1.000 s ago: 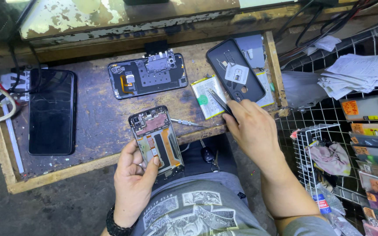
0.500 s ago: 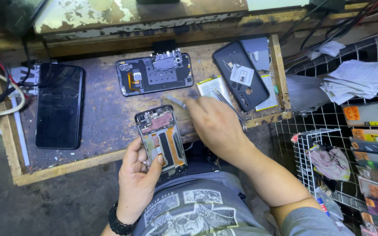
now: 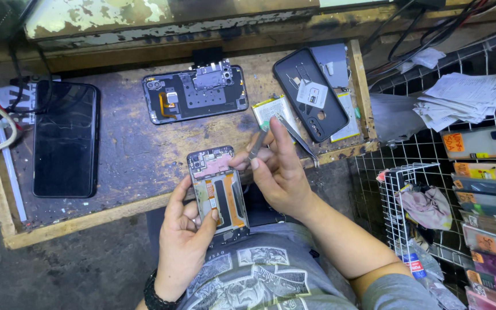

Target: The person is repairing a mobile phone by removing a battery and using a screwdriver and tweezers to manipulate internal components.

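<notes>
**Opened phone held over the surface edge**

An opened phone [image 3: 219, 189] is gripped in the left hand [image 3: 186, 241] at the near edge of the surface [image 3: 127, 155]. Tweezers [image 3: 258, 143] are pinched in the right hand [image 3: 279, 172], just beside the phone's top. Farther back lie a second opened phone [image 3: 195, 93], a battery [image 3: 275, 112], a black back cover [image 3: 310, 93] and a dark phone [image 3: 65, 138].

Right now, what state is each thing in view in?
Opened phone: back off, insides showing, held tilted in the left hand.
Tweezers: pinched in the right hand, tip near the phone's top.
Second opened phone: flat on the wooden bench, insides up.
Black phone: flat, screen dark.
Black case: lying inside up.
</notes>
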